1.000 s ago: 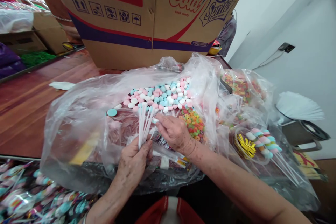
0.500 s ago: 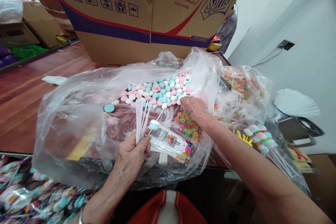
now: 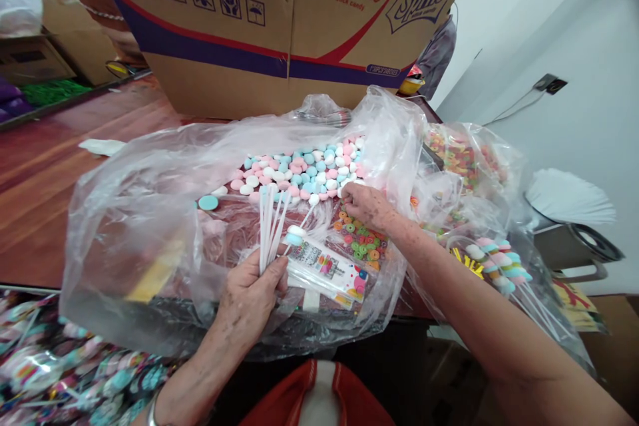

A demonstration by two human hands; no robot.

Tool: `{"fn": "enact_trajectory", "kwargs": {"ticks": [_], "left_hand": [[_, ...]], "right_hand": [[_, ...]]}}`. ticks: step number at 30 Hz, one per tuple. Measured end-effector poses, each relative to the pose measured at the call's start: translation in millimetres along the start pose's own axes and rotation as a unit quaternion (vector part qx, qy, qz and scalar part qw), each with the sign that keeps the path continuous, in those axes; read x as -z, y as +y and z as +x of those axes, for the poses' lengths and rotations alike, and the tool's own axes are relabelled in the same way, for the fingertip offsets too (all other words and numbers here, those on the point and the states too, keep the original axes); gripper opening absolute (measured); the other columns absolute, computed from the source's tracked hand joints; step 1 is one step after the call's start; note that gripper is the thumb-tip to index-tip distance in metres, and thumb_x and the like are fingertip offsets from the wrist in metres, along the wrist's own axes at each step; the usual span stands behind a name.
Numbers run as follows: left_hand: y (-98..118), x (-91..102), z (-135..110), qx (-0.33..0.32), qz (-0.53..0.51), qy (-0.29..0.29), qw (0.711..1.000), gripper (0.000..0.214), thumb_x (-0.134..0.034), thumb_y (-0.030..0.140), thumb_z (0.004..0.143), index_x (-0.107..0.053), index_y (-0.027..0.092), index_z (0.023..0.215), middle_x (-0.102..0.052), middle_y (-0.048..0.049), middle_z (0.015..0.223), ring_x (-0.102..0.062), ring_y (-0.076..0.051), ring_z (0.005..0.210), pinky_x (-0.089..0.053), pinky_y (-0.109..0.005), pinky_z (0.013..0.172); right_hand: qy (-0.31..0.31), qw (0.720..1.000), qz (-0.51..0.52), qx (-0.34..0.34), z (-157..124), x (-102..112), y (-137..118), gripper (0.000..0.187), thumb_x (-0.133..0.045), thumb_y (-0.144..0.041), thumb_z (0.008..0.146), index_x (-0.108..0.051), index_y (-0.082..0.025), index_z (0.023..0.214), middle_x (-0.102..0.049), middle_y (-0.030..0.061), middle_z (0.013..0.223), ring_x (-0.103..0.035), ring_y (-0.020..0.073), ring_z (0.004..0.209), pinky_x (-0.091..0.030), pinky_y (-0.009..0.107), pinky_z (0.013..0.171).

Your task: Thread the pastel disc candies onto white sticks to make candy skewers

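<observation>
White sticks (image 3: 264,226), fanned with tips toward the round candies (image 3: 309,170), gripped near the lower ends between thumb and fingers of the left hand (image 3: 252,286). Leaning rightward from the same grip, one threaded stick (image 3: 304,218), with a white candy (image 3: 297,230) beyond a pale blue candy (image 3: 293,239). One second ago, right hand (image 3: 372,208) just beside these sticks, candy at its fingertips; now well off to the right, at the near edge of the round candies and above the ring candies (image 3: 362,239). Fingers bent and drawn together there; cannot tell whether pinching anything. Little changed since half a second ago: same hold on the left, same spot on the right. More fully uncovered than one second ago, printed packets (image 3: 329,266), right of the left hand. Beneath all this, clear plastic (image 3: 120,226). Farther right, yellow ties (image 3: 469,263) beside candy skewers (image 3: 502,263).
</observation>
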State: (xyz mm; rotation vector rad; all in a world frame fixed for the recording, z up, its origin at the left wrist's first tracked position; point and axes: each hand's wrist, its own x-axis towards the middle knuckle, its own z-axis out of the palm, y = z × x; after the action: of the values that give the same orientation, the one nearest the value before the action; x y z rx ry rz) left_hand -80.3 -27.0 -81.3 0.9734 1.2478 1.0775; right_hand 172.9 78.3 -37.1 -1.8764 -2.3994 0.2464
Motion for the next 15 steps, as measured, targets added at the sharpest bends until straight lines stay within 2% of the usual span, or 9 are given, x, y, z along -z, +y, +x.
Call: {"fn": "enact_trajectory", "kwargs": {"ticks": [3, 7, 10, 15], "left_hand": [[0, -0.2, 0, 0.0, -0.002, 0.006, 1.0, 0.029, -0.07, 0.042, 0.079, -0.069, 0.018, 0.094, -0.054, 0.0062, 0.05, -0.039, -0.009, 0.042, -0.025, -0.02, 0.04], [6, -2.3, -1, 0.024, -0.003, 0.012, 1.0, 0.03, -0.071, 0.042, 0.077, -0.068, 0.018, 0.095, -0.052, 0.0074, 0.05, -0.033, -0.007, 0.039, -0.02, -0.02, 0.038], [8, -3.3, -2, 0.026, 0.002, 0.008, 1.0, 0.027, -0.071, 0.041, 0.078, -0.068, 0.018, 0.091, -0.051, 0.0077, 0.049, -0.03, -0.006, 0.039, -0.018, -0.02, 0.038], [1, 0.0, 0, -0.002, 0.009, 0.001, 1.0, 0.028, -0.069, 0.043, 0.08, -0.07, 0.018, 0.093, -0.052, 0.0064, 0.051, -0.036, -0.008, 0.041, -0.024, -0.02, 0.039]], "right_hand": [[0.021, 0.999, 0.038, -0.008, 0, 3, 2, 0.024, -0.051, -0.013, 0.087, -0.064, -0.017, 0.106, -0.071, 0.0058, 0.095, -0.062, 0.0192, 0.082, -0.043, 0.027, 0.073], [-0.008, 0.998, -0.035, 0.049, 2, -1, 4, 0.021, -0.051, -0.01, 0.087, -0.066, -0.017, 0.098, -0.07, 0.0087, 0.099, -0.062, 0.0213, 0.092, -0.043, 0.029, 0.08], [-0.042, 0.991, -0.092, 0.089, 4, -5, 4, 0.024, -0.05, -0.009, 0.089, -0.068, -0.017, 0.103, -0.069, 0.0113, 0.104, -0.061, 0.0238, 0.101, -0.044, 0.031, 0.086], [-0.057, 0.984, -0.134, 0.1, 7, -7, -2, 0.029, -0.048, -0.006, 0.092, -0.067, -0.015, 0.112, -0.068, 0.0143, 0.107, -0.061, 0.0259, 0.103, -0.045, 0.033, 0.089]]}}
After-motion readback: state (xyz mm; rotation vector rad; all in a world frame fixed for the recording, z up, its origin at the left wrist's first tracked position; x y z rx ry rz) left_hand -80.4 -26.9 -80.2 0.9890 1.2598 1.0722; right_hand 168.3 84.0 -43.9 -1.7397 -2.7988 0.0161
